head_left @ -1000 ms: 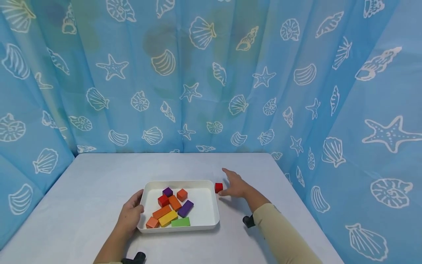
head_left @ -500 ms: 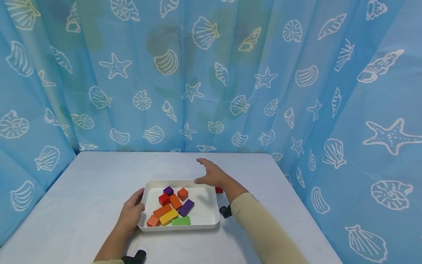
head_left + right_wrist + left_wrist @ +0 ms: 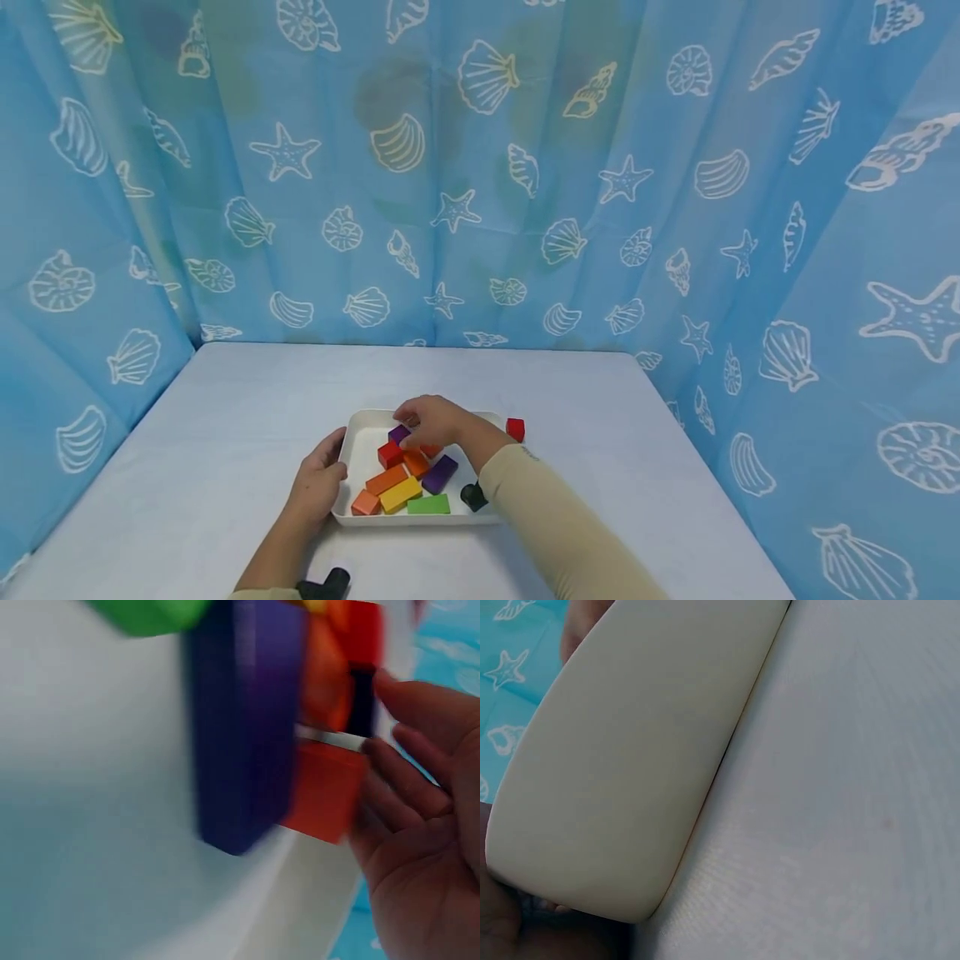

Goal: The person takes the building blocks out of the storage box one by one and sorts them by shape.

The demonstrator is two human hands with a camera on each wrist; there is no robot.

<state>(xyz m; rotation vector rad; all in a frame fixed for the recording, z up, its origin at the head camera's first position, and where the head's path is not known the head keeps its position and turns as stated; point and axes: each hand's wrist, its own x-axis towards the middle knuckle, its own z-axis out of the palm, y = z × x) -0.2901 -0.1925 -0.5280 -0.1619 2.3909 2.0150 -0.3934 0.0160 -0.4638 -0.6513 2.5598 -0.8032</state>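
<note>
Apparently the purple cube would be light, rigid and hard to damage, its flat faces perhaps a little slick. A thumb-and-fingertip pinch across two opposite faces looks surest, with care for the red cube crowding it. The purple cube lies inside the white tray, towards the tray's far left. The right hand is over the tray's far part, thumb and fingers parted about that cube; whether they touch it I cannot tell. The right sleeve slants in across the tray's right side. The left hand grips the tray's left wall from outside, fingers reaching towards its far left corner. A loose red block sits just outside the tray's right side.
</note>
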